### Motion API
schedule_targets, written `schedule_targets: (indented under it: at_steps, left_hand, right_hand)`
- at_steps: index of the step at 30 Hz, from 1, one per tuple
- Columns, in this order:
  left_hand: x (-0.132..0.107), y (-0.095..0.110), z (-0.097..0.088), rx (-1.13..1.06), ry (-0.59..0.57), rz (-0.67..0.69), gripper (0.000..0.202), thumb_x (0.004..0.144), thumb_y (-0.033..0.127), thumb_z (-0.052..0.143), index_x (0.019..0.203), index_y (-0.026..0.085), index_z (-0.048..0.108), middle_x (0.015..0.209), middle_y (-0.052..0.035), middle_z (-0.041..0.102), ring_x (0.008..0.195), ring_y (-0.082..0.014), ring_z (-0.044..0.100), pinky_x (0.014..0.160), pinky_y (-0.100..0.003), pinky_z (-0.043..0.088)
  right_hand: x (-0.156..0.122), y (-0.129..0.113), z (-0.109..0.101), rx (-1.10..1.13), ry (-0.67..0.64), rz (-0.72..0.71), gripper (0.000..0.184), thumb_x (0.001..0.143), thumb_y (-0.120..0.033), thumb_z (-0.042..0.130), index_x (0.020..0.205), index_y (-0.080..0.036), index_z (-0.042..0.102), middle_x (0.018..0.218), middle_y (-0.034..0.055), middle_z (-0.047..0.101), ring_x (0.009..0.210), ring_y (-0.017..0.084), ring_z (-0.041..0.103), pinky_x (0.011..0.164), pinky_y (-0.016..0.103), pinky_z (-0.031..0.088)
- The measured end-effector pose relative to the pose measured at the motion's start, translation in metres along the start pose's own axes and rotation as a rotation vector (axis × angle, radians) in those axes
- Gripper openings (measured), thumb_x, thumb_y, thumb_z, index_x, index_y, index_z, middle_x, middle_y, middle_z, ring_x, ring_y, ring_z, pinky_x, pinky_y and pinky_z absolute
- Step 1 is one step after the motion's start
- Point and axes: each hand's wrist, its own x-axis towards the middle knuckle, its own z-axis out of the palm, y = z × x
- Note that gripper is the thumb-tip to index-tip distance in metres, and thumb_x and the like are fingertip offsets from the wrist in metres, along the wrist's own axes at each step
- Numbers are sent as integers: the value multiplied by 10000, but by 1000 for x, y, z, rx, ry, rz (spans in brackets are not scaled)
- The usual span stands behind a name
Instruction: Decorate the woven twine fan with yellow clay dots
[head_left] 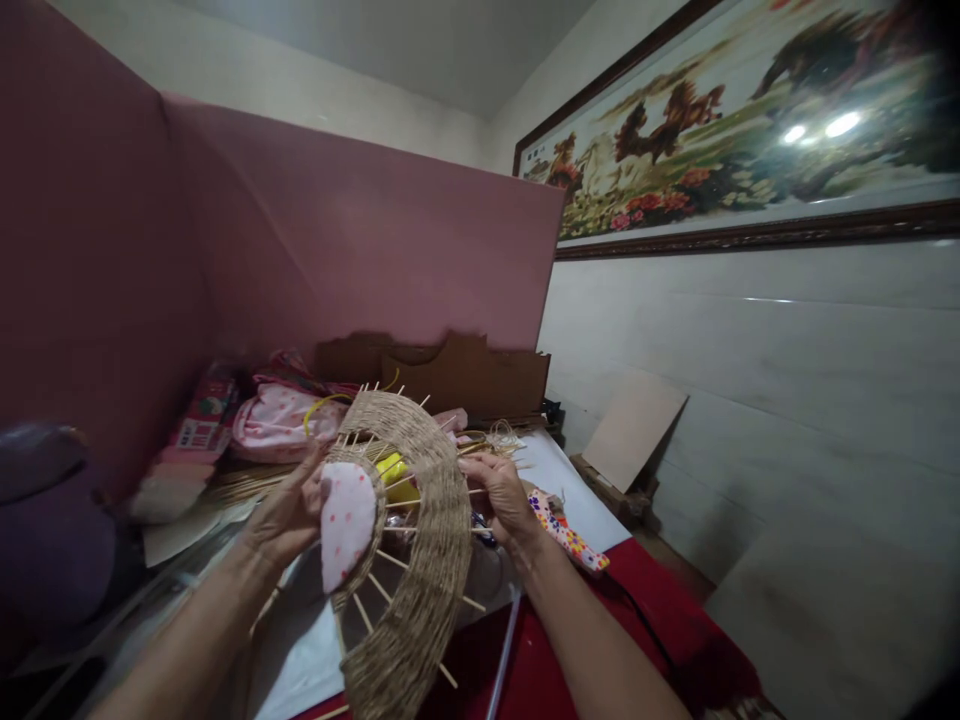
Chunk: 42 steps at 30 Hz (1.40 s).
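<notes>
Between my hands is a half-round woven piece (442,520), with a wide band of twisted brown cord worked over thin pale sticks. The sticks fan out from a half-disc of white cloth with pink dots (351,520), and their tips poke past the outer edge. My left hand (300,505) grips the piece by the half-disc, its fingers partly hidden behind it. At the outer edge of the band, my right hand (499,495) is closed, thumb and fingers pinching the rim beside a stick end.
A red cloth (637,620) and a white sheet (581,490) cover the table. Torn cardboard (472,380) stands at the back. Dotted fabric (281,420) lies at back left, and a flower-patterned strip (570,535) is right of my hand. A purple container (56,530) stands left.
</notes>
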Motion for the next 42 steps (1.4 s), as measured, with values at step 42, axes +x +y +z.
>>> schedule_targets:
  at_steps: [42]
  left_hand:
    - [-39,-13,-4,105,162,217,123,677,75,641,793,107,615,571,-50,691,411,-162,616,394,-243,530]
  right_hand:
    - [-8,8,2,-869,-50,-523,186,825,-281,538,861,-195,699,751,27,672,654,144,579,605,235,412]
